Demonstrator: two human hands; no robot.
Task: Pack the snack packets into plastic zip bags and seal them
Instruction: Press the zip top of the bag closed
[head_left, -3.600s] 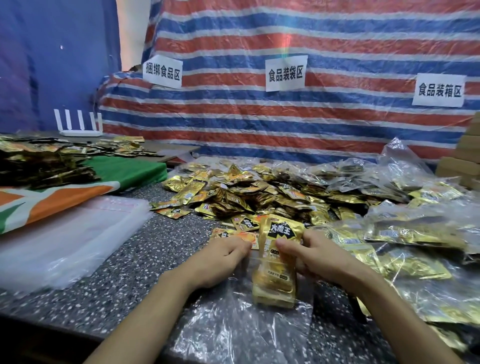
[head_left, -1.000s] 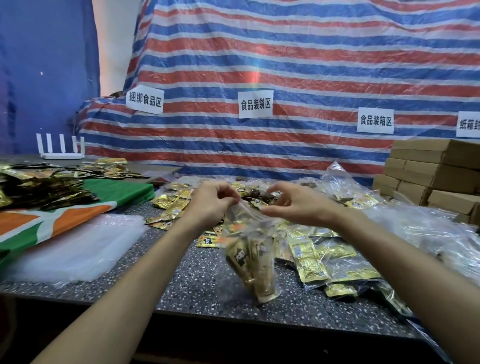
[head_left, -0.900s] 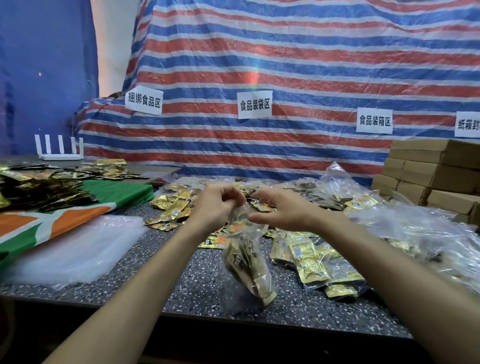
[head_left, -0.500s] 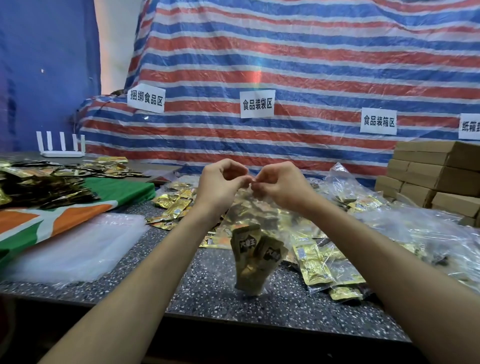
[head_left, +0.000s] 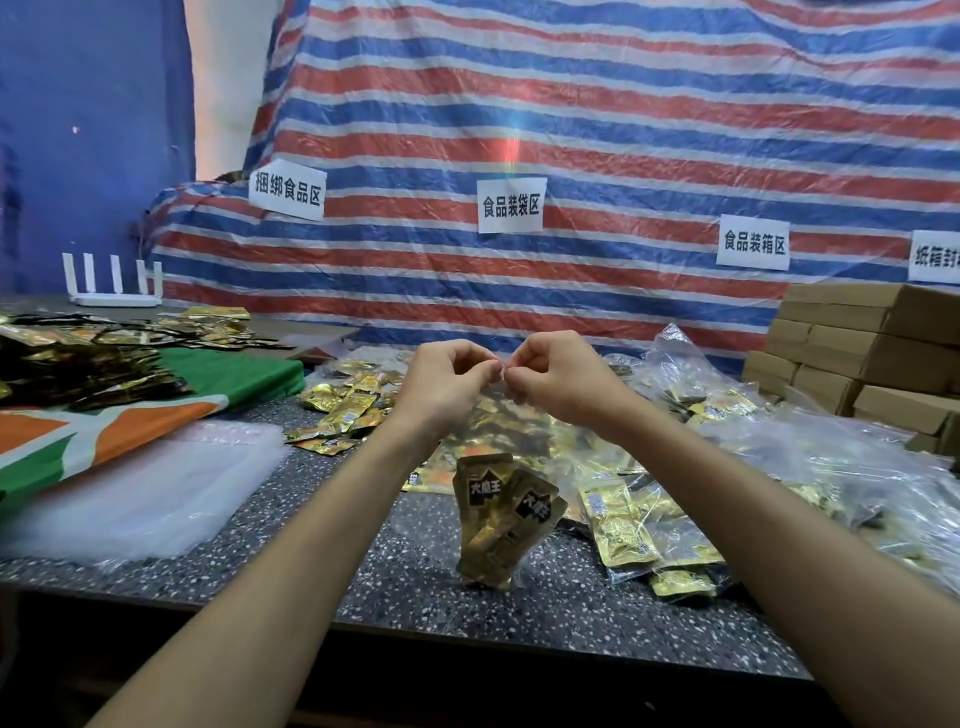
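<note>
Two bare forearms reached in from the lower corners over the edge of the speckled table (head_left: 249, 540). Between them a clear zip bag (head_left: 457, 447) hung upright, its lower end just above or perhaps touching the tabletop; the film was too faint to say which. Gold snack packets (head_left: 501, 525) with black labels sat slumped at the bottom of the bag.

Higher up, the left hand (head_left: 441, 387) and the right hand (head_left: 563, 379) met at the bag's top edge. Each was curled nearly to a fist, thumb pressed against forefinger, pinching the mouth of the bag, and the two pinches were just beside each other at the middle. Whether the strip was already pressed closed could not be told.

To the right of the hanging bag lay filled bags (head_left: 639, 525) of gold packets, flat on the table. To the left lay a stack of empty plastic bags (head_left: 140, 483), beside a green and orange cloth (head_left: 104, 421). Behind the hands spread a pile of loose gold packets (head_left: 348, 405). Farther right stood stacked cardboard boxes (head_left: 857, 353), and farther left a white router (head_left: 111, 283). At the back hung a striped tarp (head_left: 571, 104) bearing white paper signs (head_left: 511, 205).
</note>
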